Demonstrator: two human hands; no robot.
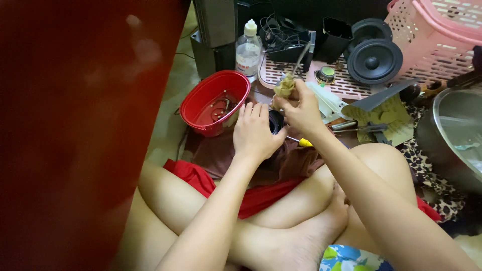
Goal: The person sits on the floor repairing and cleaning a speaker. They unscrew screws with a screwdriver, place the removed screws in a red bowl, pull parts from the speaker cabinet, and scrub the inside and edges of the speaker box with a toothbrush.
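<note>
The left hand (256,131) is laid with fingers together over a small black round part (275,122), which is held on the brown cloth (291,160) in front of the crossed legs. The right hand (301,110) is pinched around a tan wad (284,87) on a thin stick, kept just above the part. A red tub (216,103) is seen just left of the hands, a clear bottle (248,50) behind it, and black speaker cones (374,60) on the floor's far right.

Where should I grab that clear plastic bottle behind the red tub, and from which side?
Take the clear bottle around its upper body just under the white cap, coming from above. It stands upright, and the red tub crowds its lower front, so the top is the freest part.
</note>
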